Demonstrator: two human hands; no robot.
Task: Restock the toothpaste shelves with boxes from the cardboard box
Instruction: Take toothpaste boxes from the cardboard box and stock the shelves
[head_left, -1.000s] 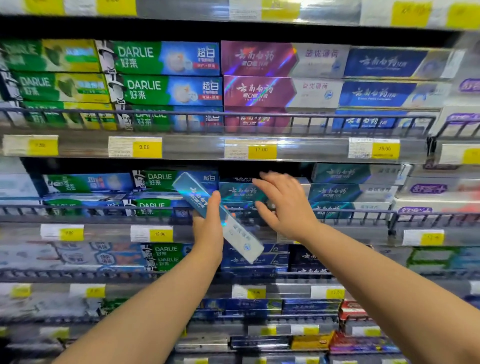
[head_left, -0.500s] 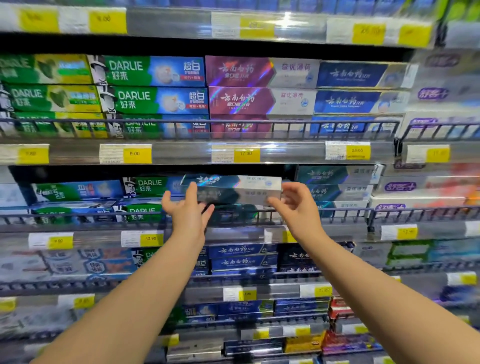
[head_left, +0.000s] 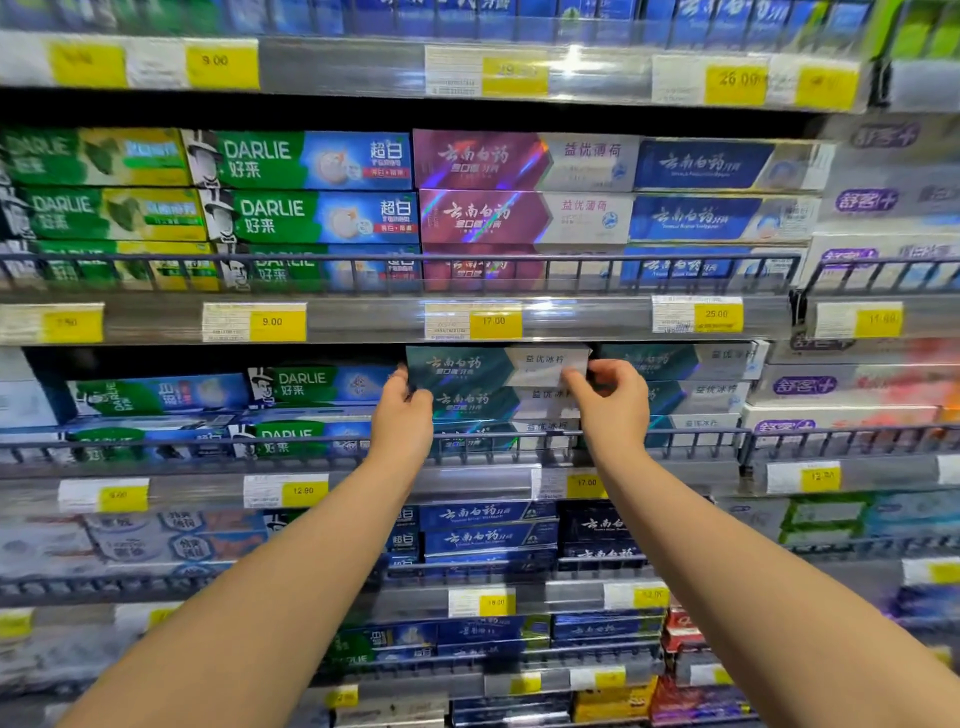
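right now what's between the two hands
The teal toothpaste box, gripped at its ends by the left hand and right hand, in the head view.

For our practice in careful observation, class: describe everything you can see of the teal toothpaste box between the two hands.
The teal toothpaste box is a long, glossy carton: dark teal on the left with white Chinese script, pale grey-white on the right. It lies level, long face outward, atop a stack of matching boxes, just under the price strip. The left hand grips its left end; the right hand pinches its right end.
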